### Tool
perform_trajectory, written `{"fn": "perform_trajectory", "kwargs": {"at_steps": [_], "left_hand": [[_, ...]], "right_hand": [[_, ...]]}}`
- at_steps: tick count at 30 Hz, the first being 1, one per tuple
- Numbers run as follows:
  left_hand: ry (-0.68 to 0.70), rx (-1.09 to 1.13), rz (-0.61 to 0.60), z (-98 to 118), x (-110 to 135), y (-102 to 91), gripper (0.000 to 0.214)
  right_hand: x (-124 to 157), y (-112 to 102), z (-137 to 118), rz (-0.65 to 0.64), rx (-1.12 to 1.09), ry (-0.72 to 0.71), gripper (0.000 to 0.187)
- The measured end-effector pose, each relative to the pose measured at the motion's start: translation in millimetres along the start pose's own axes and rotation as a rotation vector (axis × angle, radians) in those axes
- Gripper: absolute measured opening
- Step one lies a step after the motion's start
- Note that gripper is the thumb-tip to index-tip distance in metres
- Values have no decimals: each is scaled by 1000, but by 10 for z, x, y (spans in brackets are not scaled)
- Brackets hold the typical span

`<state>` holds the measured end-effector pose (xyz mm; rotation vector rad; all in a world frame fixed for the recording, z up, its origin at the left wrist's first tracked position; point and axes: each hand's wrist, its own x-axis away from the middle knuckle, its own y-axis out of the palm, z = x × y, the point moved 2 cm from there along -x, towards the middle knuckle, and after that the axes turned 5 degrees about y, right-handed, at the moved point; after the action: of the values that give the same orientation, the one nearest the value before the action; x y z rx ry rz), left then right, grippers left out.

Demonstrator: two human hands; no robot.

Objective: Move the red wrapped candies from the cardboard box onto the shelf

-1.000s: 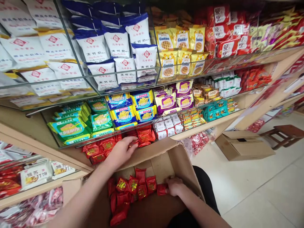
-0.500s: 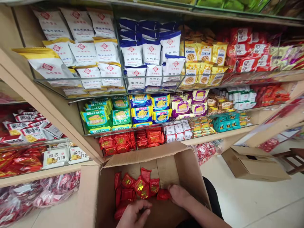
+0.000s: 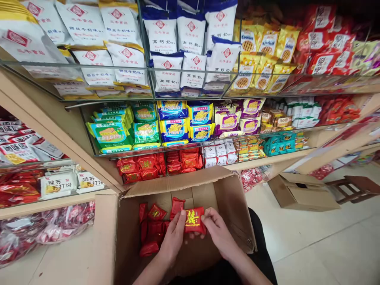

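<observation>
Both hands are inside an open cardboard box [image 3: 228, 206] on my lap. My left hand [image 3: 173, 237] and my right hand [image 3: 218, 231] grip the two ends of one red packet with a gold character [image 3: 193, 220], held face up above the box. Under it lie several more red packets [image 3: 154, 229] along the box's left and far side. On the lowest shelf, just beyond the box flap, stand rows of matching red packets [image 3: 148, 166].
Glass shelves above hold white, blue, green, yellow and purple snack packs [image 3: 175, 122]. A wooden shelf frame [image 3: 59, 126] slants down at the left. A shut cardboard box [image 3: 303, 192] and a brown stool [image 3: 354, 188] sit on the tiled floor at right.
My left hand came back from the shelf's red packets into the box. Both hands now hold one red packet lifted above the pile; before, the right hand rested on packets in the box.
</observation>
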<state>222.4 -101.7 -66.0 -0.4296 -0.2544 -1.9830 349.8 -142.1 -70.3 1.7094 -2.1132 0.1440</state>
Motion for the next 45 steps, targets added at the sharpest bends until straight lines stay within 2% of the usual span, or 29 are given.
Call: {"fn": "perform_trajectory", "kwargs": {"at_steps": [3,5,9,14,16,19,22,26,28,31,33,36,38,41,45], "left_hand": [[117,-10,80,45,8,45,48],[193,-74,147,35,19,27,43],[341,-216,258,1,26,-56,35],[392,-310,324,-34,22,-86,33],[401,-295,348,-27,36,-70,33],[362,-263,328,43,73,-74,34],[322,-257,191,206,111,-147,32],[325,-400,-216,484,162,-239,41],[299,-561,-368,617,199,-254,31],[307,-777,-440,847,240,-258,13],[421,-865,-368,1037,217,-281,14],[644,-944,-75,1310,55,-392,24],[711,-1006,112,1420,-141,-477,28],[722,-1162,212,1469,-514,-525,29],[567,-1454,218,1443,-1001,-461,32]], "right_hand": [[-3,136,-10,139,-68,6,27],[-43,153,-4,224,-15,-8,32],[-108,136,3,294,164,-120,35],[-99,161,96,398,282,-173,37],[-91,174,133,427,235,-173,37],[-78,164,139,389,127,-137,36],[-29,123,79,329,145,-141,34],[75,125,29,194,227,-225,32],[111,148,38,140,234,-262,31],[114,155,42,109,213,-307,31],[80,121,31,120,176,-295,32],[-3,17,51,165,153,-204,34],[-56,-62,118,171,195,-147,36],[-109,-162,290,168,290,-89,37],[-140,-232,494,163,371,-14,37]]}}
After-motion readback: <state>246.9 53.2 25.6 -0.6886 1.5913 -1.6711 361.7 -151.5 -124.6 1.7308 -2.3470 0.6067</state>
